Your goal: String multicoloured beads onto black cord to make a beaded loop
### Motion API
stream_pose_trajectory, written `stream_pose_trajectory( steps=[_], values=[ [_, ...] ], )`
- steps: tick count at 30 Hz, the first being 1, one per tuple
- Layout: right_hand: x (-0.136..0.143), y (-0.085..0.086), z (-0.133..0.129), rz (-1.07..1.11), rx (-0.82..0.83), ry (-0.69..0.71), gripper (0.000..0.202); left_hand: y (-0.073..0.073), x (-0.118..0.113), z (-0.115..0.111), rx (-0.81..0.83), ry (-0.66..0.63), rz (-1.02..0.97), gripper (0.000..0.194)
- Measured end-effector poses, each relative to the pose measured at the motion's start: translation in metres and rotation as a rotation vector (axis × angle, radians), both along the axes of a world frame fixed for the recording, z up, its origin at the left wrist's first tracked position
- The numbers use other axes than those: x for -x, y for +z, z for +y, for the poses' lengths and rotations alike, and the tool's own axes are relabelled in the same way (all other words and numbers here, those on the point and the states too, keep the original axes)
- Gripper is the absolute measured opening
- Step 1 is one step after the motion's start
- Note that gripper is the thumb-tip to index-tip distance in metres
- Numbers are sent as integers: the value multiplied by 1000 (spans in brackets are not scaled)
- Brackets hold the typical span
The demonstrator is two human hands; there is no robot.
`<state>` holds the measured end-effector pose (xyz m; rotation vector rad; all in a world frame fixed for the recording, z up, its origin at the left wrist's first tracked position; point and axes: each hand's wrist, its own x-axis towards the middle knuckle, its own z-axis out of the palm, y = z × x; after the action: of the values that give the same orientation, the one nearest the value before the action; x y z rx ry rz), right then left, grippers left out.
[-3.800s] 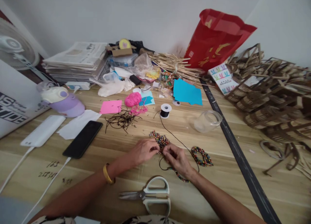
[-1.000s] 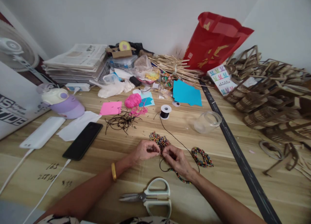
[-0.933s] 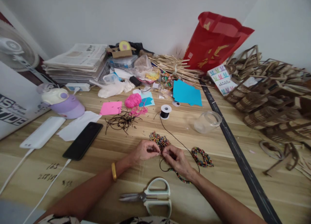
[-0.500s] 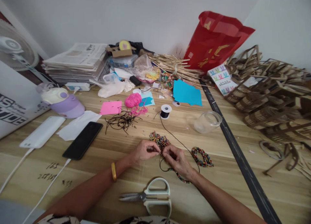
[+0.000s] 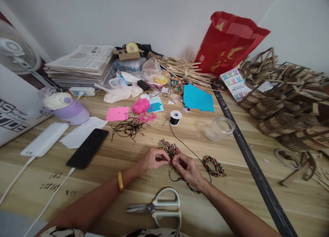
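beads [image 5: 168,147], small, round, many-coloured

Dim, diffuse indoor light, with a pale sheen on the tabletop [image 5: 205,213] right of the scissors [image 5: 154,208] and soft shadow along their handles. Beads [image 5: 168,148] beyond the scissors resolve softly; baskets [image 5: 267,107] far to their right appear stretched by wide-angle distortion.

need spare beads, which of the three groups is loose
The bead pile in front of the black cord spool; the bead coil and bead strand are strung.
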<state>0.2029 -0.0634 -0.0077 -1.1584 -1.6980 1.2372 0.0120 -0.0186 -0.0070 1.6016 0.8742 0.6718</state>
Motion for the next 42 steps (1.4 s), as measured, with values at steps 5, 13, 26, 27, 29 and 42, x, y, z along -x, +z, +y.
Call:
stream_pose_trajectory(
  steps=[5,13,26,27,29,42],
  values=[
    [0,-1,0,-4,-1,2,22,-1,0,0,-15,-2,-2,8],
    [1,1,1,-39,-20,-4,23,2,-1,-2,-6,-11,27,9],
    [0,0,0,-19,12,1,24,1,0,-2,-11,-4,20,9],
    [0,0,0,-20,12,3,24,2,0,-2,-7,-3,24,9],
    [0,0,0,-23,12,3,24,2,0,-2,-1,-1,29,8],
    [0,-2,0,-25,-7,2,25,3,-1,-3,24,2,0,9]
  ],
)
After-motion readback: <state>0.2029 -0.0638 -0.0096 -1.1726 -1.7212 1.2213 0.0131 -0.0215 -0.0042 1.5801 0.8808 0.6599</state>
